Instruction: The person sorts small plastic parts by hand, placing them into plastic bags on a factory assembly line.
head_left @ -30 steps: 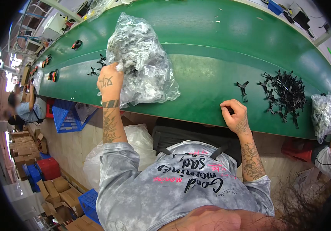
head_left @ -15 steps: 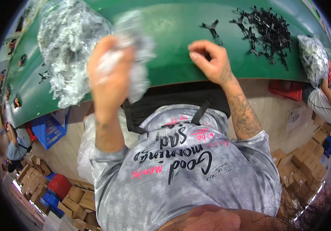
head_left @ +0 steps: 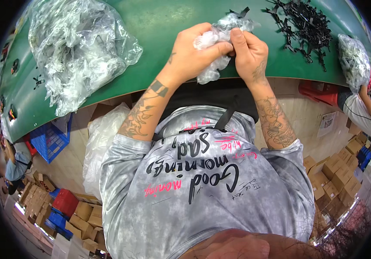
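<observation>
My left hand [head_left: 189, 54] is closed around a bunch of crumpled clear plastic bags [head_left: 211, 71] above the near edge of the green table. Close against it, my right hand [head_left: 250, 49] pinches the same plastic with thumb and fingers. A black forked plastic part [head_left: 243, 12] shows just beyond the bags; whether it touches them I cannot tell. To the right lies a heap of similar black parts [head_left: 305, 30].
A big clear sack of crumpled plastic [head_left: 84, 52] covers the table's left side. At right, a co-worker's arm [head_left: 369, 101] is beside another filled clear bag [head_left: 353, 60]. A red stool [head_left: 319, 93], blue crate [head_left: 51, 140] and cardboard boxes [head_left: 334, 175] stand below.
My left hand has carried the plastic bags rightward to my right hand, which has taken hold of them. The big sack now shows more fully.
</observation>
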Motion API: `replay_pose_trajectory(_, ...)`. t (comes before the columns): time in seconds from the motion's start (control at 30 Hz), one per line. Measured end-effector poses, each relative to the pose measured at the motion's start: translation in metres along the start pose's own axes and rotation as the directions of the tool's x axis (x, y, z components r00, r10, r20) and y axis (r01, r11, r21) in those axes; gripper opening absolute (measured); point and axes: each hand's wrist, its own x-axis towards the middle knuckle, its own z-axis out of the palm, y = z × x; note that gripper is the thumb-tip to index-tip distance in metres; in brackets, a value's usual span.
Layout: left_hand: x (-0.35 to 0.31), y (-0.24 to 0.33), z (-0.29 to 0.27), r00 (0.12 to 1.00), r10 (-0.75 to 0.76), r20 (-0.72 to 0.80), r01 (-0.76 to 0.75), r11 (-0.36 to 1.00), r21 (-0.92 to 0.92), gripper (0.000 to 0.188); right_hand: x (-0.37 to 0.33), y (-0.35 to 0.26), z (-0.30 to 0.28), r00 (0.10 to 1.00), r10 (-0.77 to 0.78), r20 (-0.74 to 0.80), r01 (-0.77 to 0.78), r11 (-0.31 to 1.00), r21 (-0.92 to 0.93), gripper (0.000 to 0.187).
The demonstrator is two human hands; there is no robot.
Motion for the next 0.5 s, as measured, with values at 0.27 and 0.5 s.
replay_pose_trajectory(0.27, 0.003, -0.004, -0.016, 0.994, -0.027, 0.102, 0.028, 1.0, -0.005, 0.01, 0.009, -0.039, -0.019, 0.991, 0.098, 0.089, -0.101, 0.995, 0.026, 0.026)
replay_pose_trajectory(0.5, 0.009, -0.005, -0.029, 0.976, -0.092, 0.195, 0.14, 0.959, -0.247, 0.017, 0.02, -0.041, -0.035, 0.943, 0.236, 0.236, -0.191, 0.961, -0.198, 0.03)
